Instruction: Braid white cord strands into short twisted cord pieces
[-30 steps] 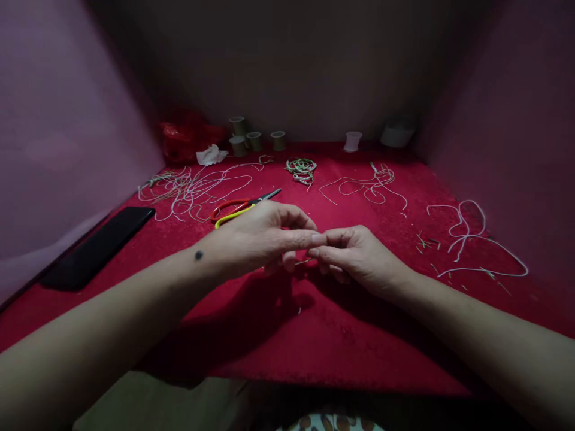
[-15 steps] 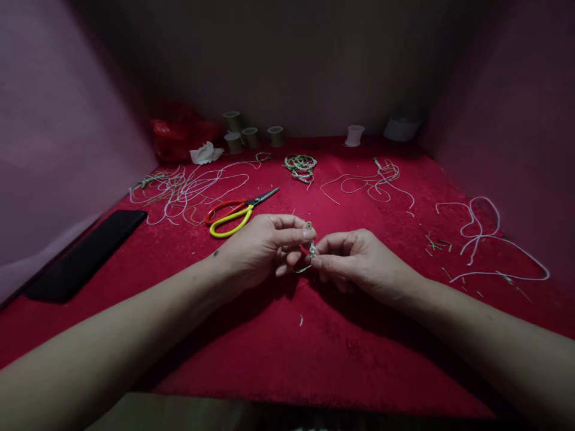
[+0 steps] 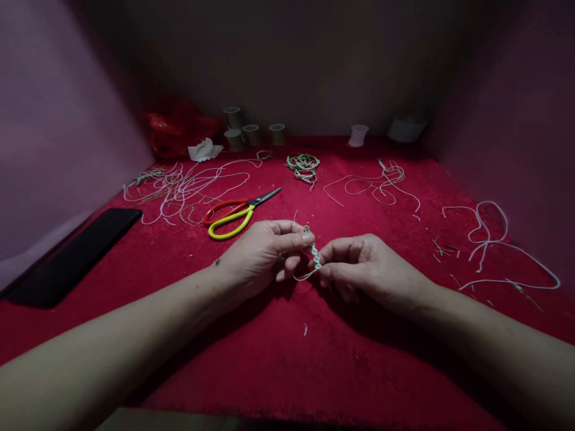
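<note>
Both hands meet over the middle of a red cloth-covered table point(image 3: 278, 365). My left hand point(image 3: 260, 251) pinches the upper end of a short knotted cord piece point(image 3: 315, 256), pale and greenish. My right hand point(image 3: 363, 266) pinches its lower end, with a loose loop of cord hanging below the fingers. Each hand's fingers are closed round the cord. Red-and-yellow-handled scissors point(image 3: 233, 214) lie just beyond my left hand.
Loose white cords point(image 3: 179, 185) sprawl at the back left, more cords point(image 3: 381, 179) at the back centre and cords point(image 3: 489, 239) at the right. A coiled bundle point(image 3: 303, 164), spools point(image 3: 251, 133), a white cup point(image 3: 358, 135), a red bag point(image 3: 175, 131) and a black phone point(image 3: 72, 254) lie around.
The hands have drawn slightly apart, so the knotted cord now shows between the fingertips. The view has tilted a little, showing more of the table.
</note>
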Demonstrator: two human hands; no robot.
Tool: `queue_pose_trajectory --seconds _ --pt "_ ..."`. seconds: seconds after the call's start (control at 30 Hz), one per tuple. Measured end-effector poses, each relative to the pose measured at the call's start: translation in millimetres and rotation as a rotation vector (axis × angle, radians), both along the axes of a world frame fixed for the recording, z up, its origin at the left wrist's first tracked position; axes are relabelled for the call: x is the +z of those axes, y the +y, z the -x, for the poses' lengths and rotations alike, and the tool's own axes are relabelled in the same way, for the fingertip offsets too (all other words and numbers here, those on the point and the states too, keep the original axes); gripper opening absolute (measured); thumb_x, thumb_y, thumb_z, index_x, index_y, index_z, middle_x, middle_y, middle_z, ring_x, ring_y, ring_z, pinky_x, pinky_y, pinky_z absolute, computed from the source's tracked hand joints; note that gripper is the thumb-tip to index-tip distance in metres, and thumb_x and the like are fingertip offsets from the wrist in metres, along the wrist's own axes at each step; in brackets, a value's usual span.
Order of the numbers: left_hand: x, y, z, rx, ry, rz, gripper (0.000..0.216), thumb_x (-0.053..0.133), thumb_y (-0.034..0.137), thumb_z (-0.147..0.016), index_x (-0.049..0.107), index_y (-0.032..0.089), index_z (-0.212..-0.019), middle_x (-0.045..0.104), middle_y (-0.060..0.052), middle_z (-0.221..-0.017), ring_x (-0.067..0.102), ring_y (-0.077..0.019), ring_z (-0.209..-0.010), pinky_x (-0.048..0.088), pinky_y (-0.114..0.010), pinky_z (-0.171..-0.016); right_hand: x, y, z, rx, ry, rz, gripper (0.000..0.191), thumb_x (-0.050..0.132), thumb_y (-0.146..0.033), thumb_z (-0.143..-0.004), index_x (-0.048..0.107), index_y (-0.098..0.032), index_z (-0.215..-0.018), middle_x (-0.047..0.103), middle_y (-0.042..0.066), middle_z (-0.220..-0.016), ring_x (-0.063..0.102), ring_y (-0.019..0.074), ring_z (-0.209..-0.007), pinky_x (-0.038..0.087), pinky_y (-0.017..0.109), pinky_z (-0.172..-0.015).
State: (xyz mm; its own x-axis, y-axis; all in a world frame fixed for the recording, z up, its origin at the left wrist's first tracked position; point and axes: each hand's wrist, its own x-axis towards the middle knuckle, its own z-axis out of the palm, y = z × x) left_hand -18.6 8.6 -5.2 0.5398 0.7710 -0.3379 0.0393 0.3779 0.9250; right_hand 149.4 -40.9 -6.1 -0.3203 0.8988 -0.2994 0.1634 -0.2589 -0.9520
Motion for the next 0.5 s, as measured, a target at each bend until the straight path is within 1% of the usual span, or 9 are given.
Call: queue_pose_trajectory --seconds 0.07,0.17,0.27,0.4,0.5 --pt "0.2 -1.3 0.0 0.010 0.019 -0.007 0.018 0.063 0.029 -0.077 0.053 0.015 -0.069 0.044 0.005 -0.041 0.035 -0.0049 -0.035 0.023 -0.017 -0.034 1.4 0.0 0.0 -0.004 0.003 0.005 0.008 0.056 -0.019 -0.072 0.061 -0.014 -0.076 0.059 -0.001 -0.060 0.043 0.0043 -0.039 0.033 0.018 -0.037" --pt "-0.4 -3.3 0.2 0.026 0.043 -0.029 0.017 0.063 0.028 -0.076 0.053 0.016 -0.071 0.045 0.005 -0.041 0.035 -0.0051 -0.034 0.022 -0.018 -0.034 1.1 0.0 0.0 -0.009 0.002 0.010 0.011 0.056 -0.024 -0.074 0.060 -0.014 -0.073 0.058 -0.001 -0.059 0.044 0.0047 -0.040 0.035 0.018 -0.039" --pt "-1.4 -4.3 0.3 0.036 0.048 -0.062 0.018 0.062 0.030 -0.076 0.053 0.016 -0.071 0.044 0.006 -0.040 0.036 -0.0057 -0.034 0.022 -0.019 -0.035 -2.2 -0.1 0.4 -0.004 -0.034 0.002 0.015 0.056 -0.028 -0.077 0.060 -0.014 -0.072 0.057 -0.002 -0.058 0.044 0.0047 -0.039 0.033 0.017 -0.037" --pt "-2.5 -3.6 0.3 0.051 0.041 -0.106 0.019 0.061 0.032 -0.077 0.052 0.017 -0.070 0.042 0.007 -0.039 0.033 -0.0048 -0.034 0.021 -0.019 -0.036 -5.9 -0.4 0.6 -0.010 -0.038 -0.012 0.015 0.056 -0.028 -0.077 0.060 -0.015 -0.073 0.058 -0.002 -0.060 0.043 0.0042 -0.037 0.031 0.017 -0.035" --pt "-1.2 -2.8 0.9 0.032 0.041 -0.093 0.020 0.060 0.034 -0.078 0.052 0.017 -0.071 0.041 0.007 -0.040 0.030 -0.0043 -0.034 0.020 -0.019 -0.036 -5.5 -0.7 0.5 -0.015 -0.009 -0.003 0.015 0.055 -0.028 -0.078 0.060 -0.015 -0.073 0.059 -0.001 -0.062 0.043 0.0036 -0.037 0.032 0.017 -0.034"
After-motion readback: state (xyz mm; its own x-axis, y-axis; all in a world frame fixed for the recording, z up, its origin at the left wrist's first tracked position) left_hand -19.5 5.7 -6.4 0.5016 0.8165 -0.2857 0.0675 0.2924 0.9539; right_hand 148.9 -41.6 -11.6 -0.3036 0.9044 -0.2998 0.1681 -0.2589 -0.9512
